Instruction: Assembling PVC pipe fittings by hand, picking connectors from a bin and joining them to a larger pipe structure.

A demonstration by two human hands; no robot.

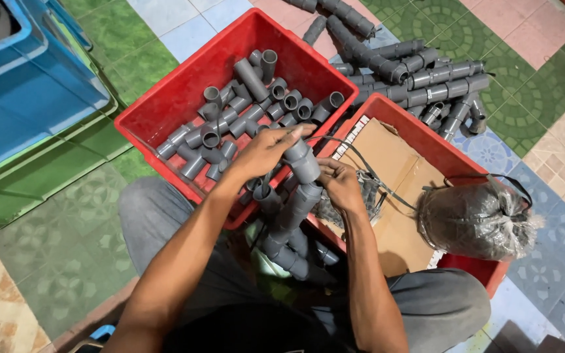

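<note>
Head view: both hands work over the near edge of the red crate (165, 108), which holds loose grey fittings (250, 104). The left hand (266, 151) is closed on the top of a grey pipe assembly (292, 216) standing just in front of that crate; the right hand (340, 186) is clamped on its side, beside a black strap (367, 170). Right of the crate lies a bagged bundle (475, 219). The jointed assembly could plausibly twist apart or slip if the grip loosens, since only its upper end is held.
</note>
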